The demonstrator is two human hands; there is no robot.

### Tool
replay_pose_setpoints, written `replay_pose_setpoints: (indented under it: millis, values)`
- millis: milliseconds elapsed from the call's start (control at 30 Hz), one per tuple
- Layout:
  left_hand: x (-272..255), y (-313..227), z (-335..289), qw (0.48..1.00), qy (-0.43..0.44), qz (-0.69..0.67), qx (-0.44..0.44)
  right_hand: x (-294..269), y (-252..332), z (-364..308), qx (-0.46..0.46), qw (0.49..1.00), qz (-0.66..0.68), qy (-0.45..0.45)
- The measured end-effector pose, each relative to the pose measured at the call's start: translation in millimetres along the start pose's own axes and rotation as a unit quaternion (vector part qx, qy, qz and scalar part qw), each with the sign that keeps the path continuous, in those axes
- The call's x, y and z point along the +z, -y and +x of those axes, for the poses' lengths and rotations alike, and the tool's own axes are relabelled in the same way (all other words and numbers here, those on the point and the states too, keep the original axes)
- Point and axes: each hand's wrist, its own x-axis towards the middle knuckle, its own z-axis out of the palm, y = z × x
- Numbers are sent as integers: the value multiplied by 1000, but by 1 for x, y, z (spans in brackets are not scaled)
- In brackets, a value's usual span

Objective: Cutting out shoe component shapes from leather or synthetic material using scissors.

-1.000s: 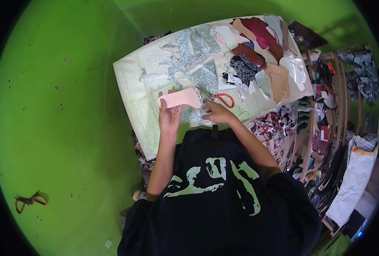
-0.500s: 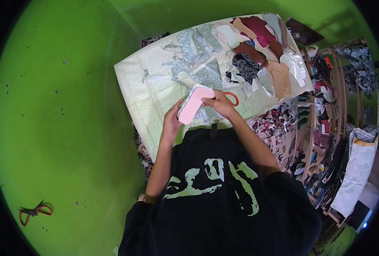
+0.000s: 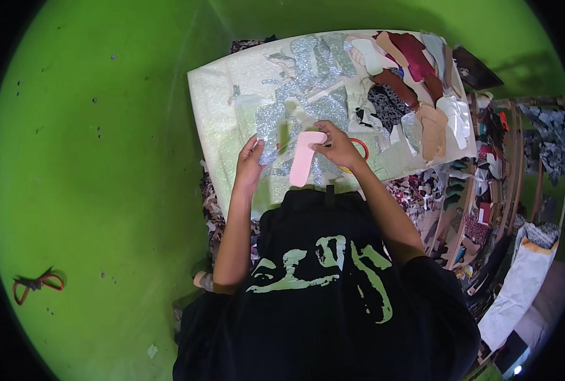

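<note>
My right hand (image 3: 337, 149) pinches the upper end of a pink L-shaped piece (image 3: 303, 162), a flat template-like shape with rounded ends, held above the table. To its left, my left hand (image 3: 249, 164) has its thumb and fingers closed on the edge of a glittery silver piece (image 3: 268, 151). That piece blends with the silver scraps behind it, so its outline is hard to make out. Scissors with a red and yellow handle (image 3: 364, 148) lie beside my right wrist, partly hidden by it.
The pale glittery table cover (image 3: 216, 95) carries silver offcuts (image 3: 314, 57). Brown, maroon, tan and white cut pieces (image 3: 432, 130) are heaped at the right. Scraps (image 3: 416, 197) lie below its right edge, beside shelving (image 3: 517, 152). Another pair of scissors (image 3: 38, 282) hangs on the green wall.
The pink piece has come apart from the silver piece behind it and stays in my right hand. My left hand has moved away from it. The whole view has shifted slightly.
</note>
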Motion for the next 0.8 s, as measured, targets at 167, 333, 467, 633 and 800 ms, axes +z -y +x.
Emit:
replay_pose_setpoints:
  millis: [167,333,467,633,800]
  values:
    - [33,6,-10,995,21,-90,25,1,23,-9,-47,974,-208,-70]
    - [79,32,-11,993,32,-116,13,16,26,-26,-60,996,-64,-24]
    - [126,56,-1,994,47,-91,36,-19,13,-52,-34,995,-64,-62]
    - [185,74,9,998,28,47,30,-80,-10,-95,-25,994,-48,-99]
    - [237,96,40,981,69,176,48,-148,-19,-146,2,989,-72,-131]
